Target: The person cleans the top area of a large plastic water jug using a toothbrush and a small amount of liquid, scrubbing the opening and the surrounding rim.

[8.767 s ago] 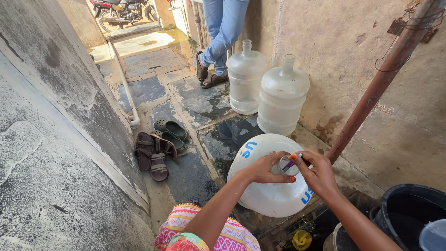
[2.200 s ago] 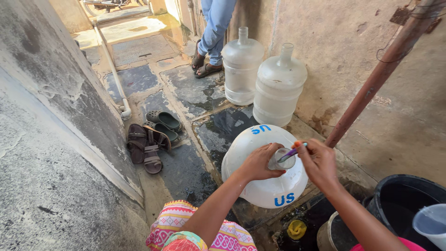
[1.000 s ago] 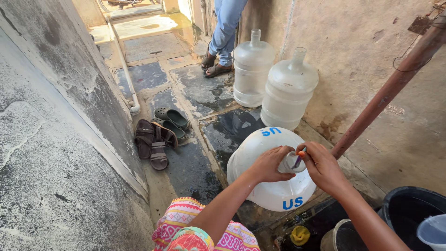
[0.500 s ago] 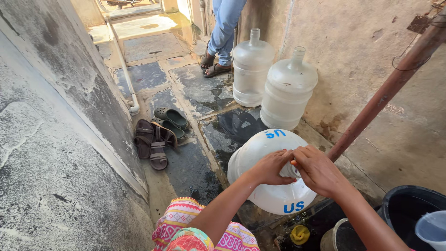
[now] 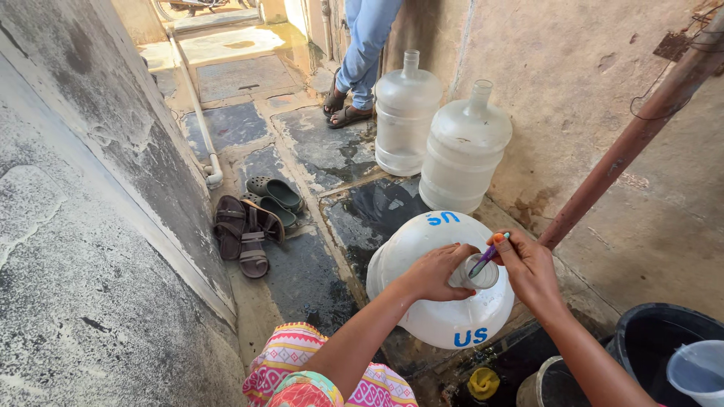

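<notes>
Left hand (image 5: pixel 437 271) grips neck of our white water jug (image 5: pixel 441 301); jug stands on wet stone floor (image 5: pixel 302 279) between our knees. Right hand (image 5: pixel 528 267) pinches small purple brush (image 5: pixel 486 258), tip dipped into jug mouth. Beyond: two clear jugs (image 5: pixel 437 136), sandals (image 5: pixel 245 230), black bucket (image 5: pixel 664 339).

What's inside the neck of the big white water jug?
A purple-handled brush, held by the right hand, dips into the big white plastic water jug; the left hand grips its neck. Its tip and the jug's contents are hidden.
</notes>
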